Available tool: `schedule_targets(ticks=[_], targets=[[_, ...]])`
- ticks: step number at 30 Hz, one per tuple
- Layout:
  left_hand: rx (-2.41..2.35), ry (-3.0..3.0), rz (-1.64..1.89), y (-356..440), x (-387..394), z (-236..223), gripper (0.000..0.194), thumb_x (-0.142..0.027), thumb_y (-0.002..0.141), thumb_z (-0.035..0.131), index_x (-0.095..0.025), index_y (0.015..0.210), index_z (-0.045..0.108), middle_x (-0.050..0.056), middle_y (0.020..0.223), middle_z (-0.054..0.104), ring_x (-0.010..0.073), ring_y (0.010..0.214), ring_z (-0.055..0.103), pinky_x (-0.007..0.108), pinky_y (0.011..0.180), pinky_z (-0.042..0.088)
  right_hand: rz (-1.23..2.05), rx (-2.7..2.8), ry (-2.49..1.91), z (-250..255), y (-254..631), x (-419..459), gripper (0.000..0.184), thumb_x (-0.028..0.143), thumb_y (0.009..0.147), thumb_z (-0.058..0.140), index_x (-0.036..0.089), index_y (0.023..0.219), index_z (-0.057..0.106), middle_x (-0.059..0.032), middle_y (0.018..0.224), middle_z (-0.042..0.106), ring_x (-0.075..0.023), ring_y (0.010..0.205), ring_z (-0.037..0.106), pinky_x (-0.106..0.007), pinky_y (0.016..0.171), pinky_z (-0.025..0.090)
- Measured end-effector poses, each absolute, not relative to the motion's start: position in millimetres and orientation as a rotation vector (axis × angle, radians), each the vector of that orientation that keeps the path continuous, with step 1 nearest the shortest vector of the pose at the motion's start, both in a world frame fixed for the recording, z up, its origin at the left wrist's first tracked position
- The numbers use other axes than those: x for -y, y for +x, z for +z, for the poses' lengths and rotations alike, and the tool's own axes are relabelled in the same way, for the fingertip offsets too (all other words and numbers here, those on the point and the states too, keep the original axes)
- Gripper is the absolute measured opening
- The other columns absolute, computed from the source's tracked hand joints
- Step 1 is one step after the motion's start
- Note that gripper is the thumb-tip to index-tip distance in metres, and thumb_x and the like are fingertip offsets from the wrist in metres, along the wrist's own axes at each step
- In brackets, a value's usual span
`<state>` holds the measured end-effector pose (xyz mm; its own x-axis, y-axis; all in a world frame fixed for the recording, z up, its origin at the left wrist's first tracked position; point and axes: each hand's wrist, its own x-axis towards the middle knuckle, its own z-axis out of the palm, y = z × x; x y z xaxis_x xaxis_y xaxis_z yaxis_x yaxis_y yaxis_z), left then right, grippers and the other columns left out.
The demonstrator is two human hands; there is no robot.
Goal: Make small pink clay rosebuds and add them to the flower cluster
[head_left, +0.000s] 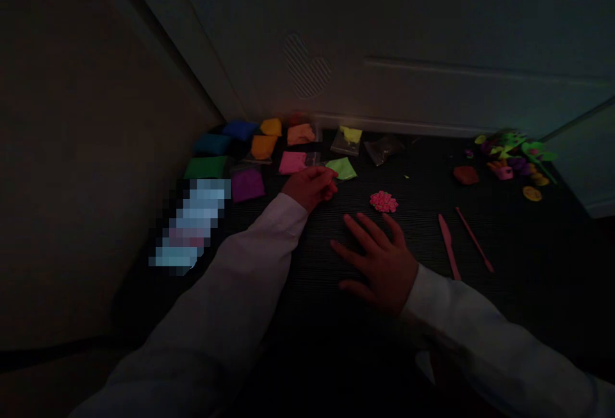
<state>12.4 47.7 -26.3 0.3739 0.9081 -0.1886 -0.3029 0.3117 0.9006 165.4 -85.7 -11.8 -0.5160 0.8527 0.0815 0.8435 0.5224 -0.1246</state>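
Observation:
My left hand (313,187) is closed, its fingertips bent together beside a light green clay packet (343,168). What sits between the fingers, if anything, is hidden; I cannot tell whether they touch the packet. My right hand (377,261) lies palm down over the dark table with its fingers spread, holding nothing. Just beyond its fingertips is a small pink flower-like clay piece (384,201) with greenish edges. A pink clay packet (293,162) lies behind my left hand, and a purple one (248,184) is to its left.
Blue (240,130), green (206,167) and orange (264,147) packets lie at the back left, near a lit, blurred screen (192,226). A pink plastic knife (448,245) and thin pink tool (474,239) lie right. Coloured clay figures (516,159) stand at the back right.

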Motion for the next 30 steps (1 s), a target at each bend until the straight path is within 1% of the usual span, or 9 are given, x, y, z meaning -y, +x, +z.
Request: schedule_targets(ticks=[3, 8, 9, 12, 14, 19, 23, 26, 30], targets=[[-0.817, 0.899, 0.925, 13, -48, -26, 0.014, -0.024, 0.064, 0.062, -0.013, 0.070, 0.057, -0.002, 0.048, 0.056, 0.0057, 0.042, 0.047, 0.019, 0.044, 0.035, 0.031, 2.512, -1.637, -11, 170, 80, 0.054, 0.059, 0.077, 0.031, 0.030, 0.121, 0.040, -0.0090, 0.139, 0.015, -0.0286, 0.125, 0.013, -0.054, 0.096, 0.004], [-0.815, 0.884, 0.923, 12, -49, -27, 0.015, -0.024, 0.065, 0.062, -0.012, 0.071, 0.057, -0.001, 0.049, 0.056, 0.0059, 0.042, 0.047, 0.019, 0.045, 0.035, -0.084, 2.369, -1.694, -7, 178, 74, 0.058, 0.061, 0.073, 0.039, 0.025, 0.119, 0.045, -0.0104, 0.137, 0.019, -0.0283, 0.124, 0.017, -0.051, 0.098, 0.005], [-0.812, 0.883, 0.925, 12, -49, -27, 0.015, -0.025, 0.065, 0.062, -0.012, 0.071, 0.057, -0.001, 0.049, 0.056, 0.0059, 0.042, 0.048, 0.019, 0.045, 0.035, -0.102, 2.334, -1.701, -7, 178, 74, 0.055, 0.059, 0.073, 0.041, 0.026, 0.116, 0.048, -0.0094, 0.136, 0.022, -0.0275, 0.124, 0.018, -0.050, 0.098, 0.005], [-0.803, 0.882, 0.927, 12, -49, -27, 0.014, -0.024, 0.065, 0.061, -0.012, 0.072, 0.056, -0.001, 0.049, 0.056, 0.0058, 0.042, 0.048, 0.019, 0.044, 0.035, -0.100, 2.266, -1.683, -7, 176, 75, 0.037, 0.053, 0.074, 0.046, 0.029, 0.100, 0.058, -0.0040, 0.131, 0.033, -0.0242, 0.122, 0.023, -0.047, 0.099, 0.006], [-0.798, 0.882, 0.925, 13, -48, -26, 0.014, -0.024, 0.066, 0.061, -0.012, 0.072, 0.056, -0.001, 0.049, 0.056, 0.0054, 0.042, 0.047, 0.019, 0.044, 0.035, -0.079, 2.252, -1.668, -8, 174, 73, 0.030, 0.050, 0.073, 0.049, 0.030, 0.091, 0.062, -0.0013, 0.128, 0.037, -0.0233, 0.121, 0.026, -0.047, 0.099, 0.006], [-0.800, 0.878, 0.923, 14, -48, -25, 0.012, -0.024, 0.068, 0.059, -0.012, 0.072, 0.056, -0.002, 0.050, 0.056, 0.0050, 0.042, 0.047, 0.019, 0.045, 0.035, -0.072, 2.293, -1.671, -7, 164, 65, 0.024, 0.047, 0.073, 0.052, 0.028, 0.083, 0.064, -0.0005, 0.125, 0.042, -0.0239, 0.119, 0.027, -0.048, 0.098, 0.006], [-0.806, 0.883, 0.936, 14, -47, -25, 0.012, -0.023, 0.067, 0.060, -0.012, 0.071, 0.056, -0.002, 0.049, 0.055, 0.0049, 0.043, 0.047, 0.019, 0.045, 0.035, -0.080, 2.351, -1.648, -7, 159, 62, 0.017, 0.040, 0.075, 0.051, 0.029, 0.080, 0.064, 0.0010, 0.122, 0.045, -0.0230, 0.118, 0.030, -0.050, 0.097, 0.005], [-0.805, 0.902, 0.944, 14, -47, -25, 0.014, -0.023, 0.065, 0.062, -0.012, 0.070, 0.055, -0.002, 0.049, 0.055, 0.0048, 0.042, 0.047, 0.019, 0.045, 0.034, -0.101, 2.385, -1.616, -7, 159, 62, 0.014, 0.036, 0.077, 0.051, 0.030, 0.079, 0.064, 0.0014, 0.121, 0.046, -0.0225, 0.117, 0.031, -0.051, 0.097, 0.004], [-0.810, 0.960, 0.949, 15, -47, -24, 0.016, -0.026, 0.065, 0.061, -0.013, 0.070, 0.054, -0.002, 0.049, 0.054, 0.0051, 0.042, 0.046, 0.019, 0.044, 0.034, -0.147, 2.424, -1.561, -8, 160, 63, 0.014, 0.036, 0.077, 0.050, 0.030, 0.080, 0.063, 0.0018, 0.121, 0.046, -0.0211, 0.117, 0.032, -0.050, 0.097, 0.004]])
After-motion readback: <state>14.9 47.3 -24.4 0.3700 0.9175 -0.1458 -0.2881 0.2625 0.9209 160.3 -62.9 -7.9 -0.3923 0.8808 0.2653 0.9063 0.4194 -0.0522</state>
